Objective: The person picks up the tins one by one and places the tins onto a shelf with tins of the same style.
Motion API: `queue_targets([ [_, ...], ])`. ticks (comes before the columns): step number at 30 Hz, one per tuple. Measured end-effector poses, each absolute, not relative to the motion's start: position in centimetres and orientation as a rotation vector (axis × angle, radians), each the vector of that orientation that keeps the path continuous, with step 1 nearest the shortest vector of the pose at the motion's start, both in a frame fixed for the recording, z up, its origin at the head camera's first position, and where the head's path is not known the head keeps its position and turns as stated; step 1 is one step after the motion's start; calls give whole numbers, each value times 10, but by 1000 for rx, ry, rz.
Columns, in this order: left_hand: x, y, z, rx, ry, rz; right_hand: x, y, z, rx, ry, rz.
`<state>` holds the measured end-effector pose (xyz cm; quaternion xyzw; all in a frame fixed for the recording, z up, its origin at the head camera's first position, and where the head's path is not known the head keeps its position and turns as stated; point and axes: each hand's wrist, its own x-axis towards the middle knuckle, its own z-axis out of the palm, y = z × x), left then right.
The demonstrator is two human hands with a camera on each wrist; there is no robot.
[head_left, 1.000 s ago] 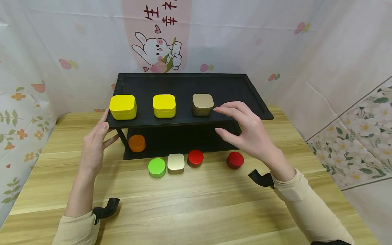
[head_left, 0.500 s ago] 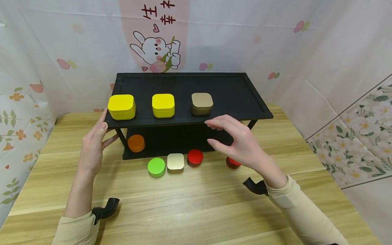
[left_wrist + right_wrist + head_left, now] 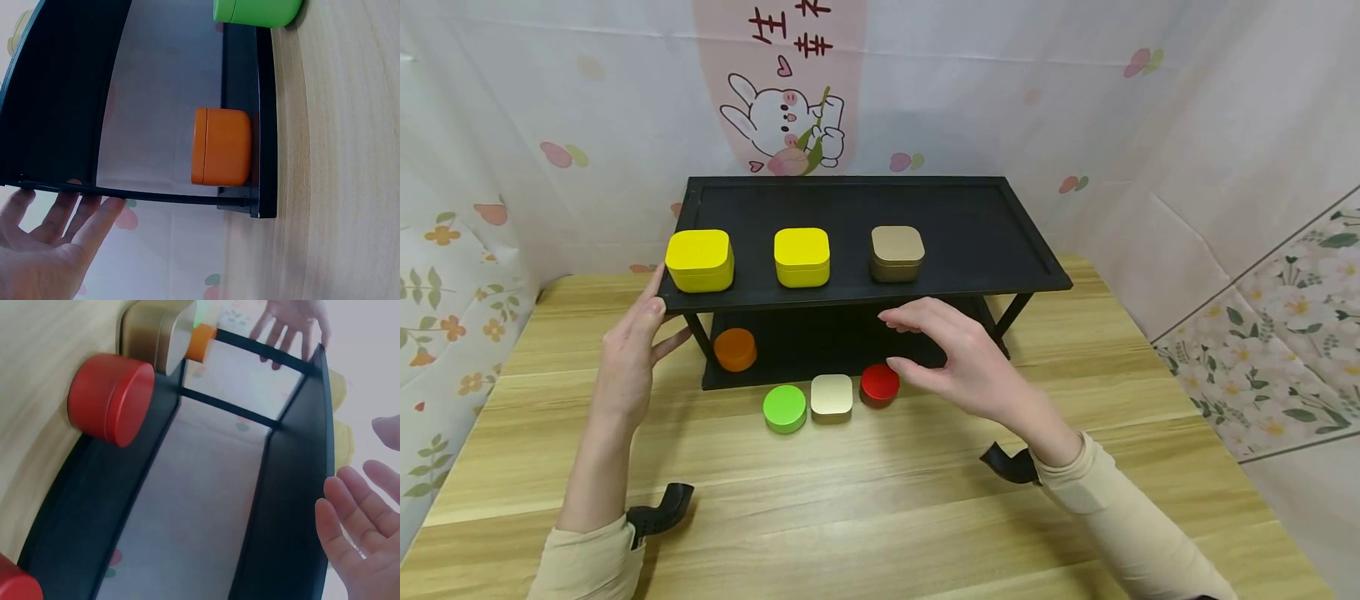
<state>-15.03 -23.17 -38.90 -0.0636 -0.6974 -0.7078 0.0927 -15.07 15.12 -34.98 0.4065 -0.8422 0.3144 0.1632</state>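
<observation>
My left hand (image 3: 632, 350) holds the left front corner of a black two-tier shelf (image 3: 955, 217), thumb on the upper tier's edge and fingertips below it. Touching nothing, my right hand (image 3: 958, 358) hovers before the shelf with curved fingers and thumb apart. Just beyond the thumb is a round red tin (image 3: 880, 383). A square beige tin (image 3: 831, 396) and a round green tin (image 3: 785, 408) stand left of it on the table. A second red tin (image 3: 19, 584) shows in the right wrist view; the right hand hides it from the head view.
Two yellow tins (image 3: 700, 260) and a square bronze tin (image 3: 897, 252) stand along the upper tier's front. An orange tin (image 3: 735, 350) sits at the lower tier's left end. A printed curtain (image 3: 970, 100) hangs behind the wooden table (image 3: 850, 517).
My right hand has moved left and down, away from the bronze tin towards the red tin, and now covers the second red one. The left hand keeps its place.
</observation>
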Motion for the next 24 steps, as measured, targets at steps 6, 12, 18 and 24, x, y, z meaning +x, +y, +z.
queue_targets([
  [6, -150, -232, -389, -188, -2075, -2098, -150, 145, -356, 1183, -2416, 892],
  [12, -151, -233, -389, -187, -2087, -2094, -149, 139, -365, 1210, -2456, 871],
  [18, -151, -233, -390, -177, -2083, -2087, -149, 132, -371, 1212, -2544, 844],
  [24, -151, -233, -389, -181, -2080, -2088, -147, 124, -378, 1177, -2635, 805],
])
